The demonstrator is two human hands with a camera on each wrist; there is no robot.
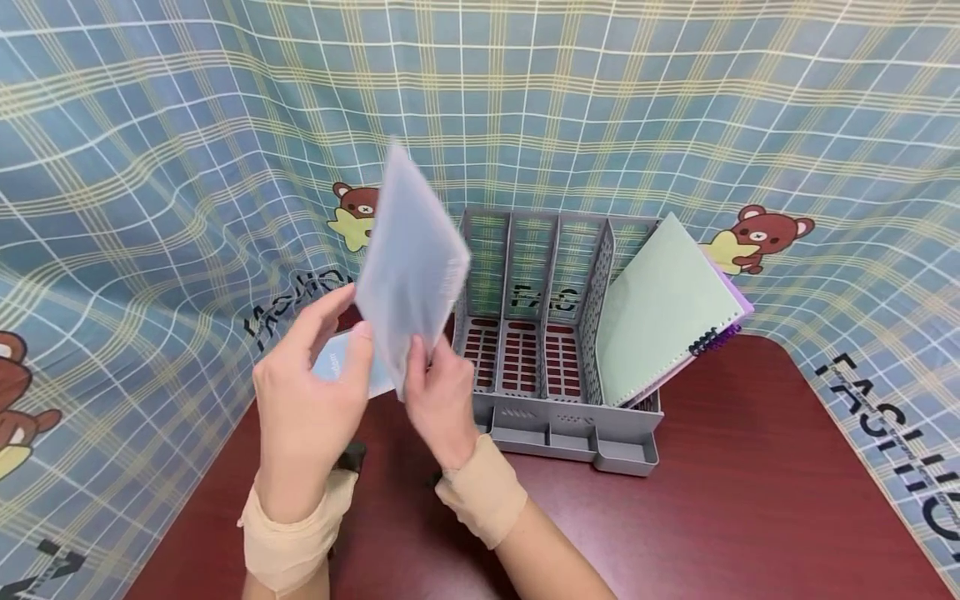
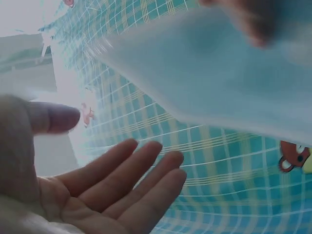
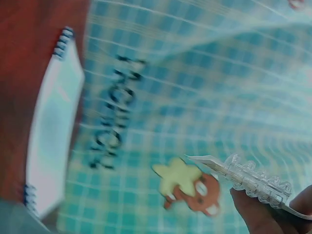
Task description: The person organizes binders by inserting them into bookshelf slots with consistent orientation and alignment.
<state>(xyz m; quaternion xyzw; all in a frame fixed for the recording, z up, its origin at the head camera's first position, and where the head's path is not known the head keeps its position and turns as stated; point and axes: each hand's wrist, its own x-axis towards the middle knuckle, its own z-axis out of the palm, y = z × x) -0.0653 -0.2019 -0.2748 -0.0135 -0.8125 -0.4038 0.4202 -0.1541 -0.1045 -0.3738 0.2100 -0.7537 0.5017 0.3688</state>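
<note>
My right hand (image 1: pixel 446 396) pinches a loose-leaf notebook with a frosted translucent cover (image 1: pixel 412 258) by its lower part, holding it tilted up above the table. Clear plastic binding rings (image 3: pixel 258 180) show beside the fingers in the right wrist view. Left of the notebook is my left hand (image 1: pixel 309 404), thumb and fingers apart, with nothing in its grasp. The left wrist view shows its fingers (image 2: pixel 141 185) extended below the notebook's edge. Behind the left hand lies a light blue notebook (image 1: pixel 378 377) with dark spiral binding, partly hidden by the hand.
A grey slotted desk organizer (image 1: pixel 630 417) stands at the middle back, with small front trays. A pale green spiral notebook (image 1: pixel 660 308) leans in its right slot, with a purple one (image 1: pixel 738 293) behind. Checked cloth (image 1: pixel 562 100) surrounds the dark red table (image 1: pixel 750 500).
</note>
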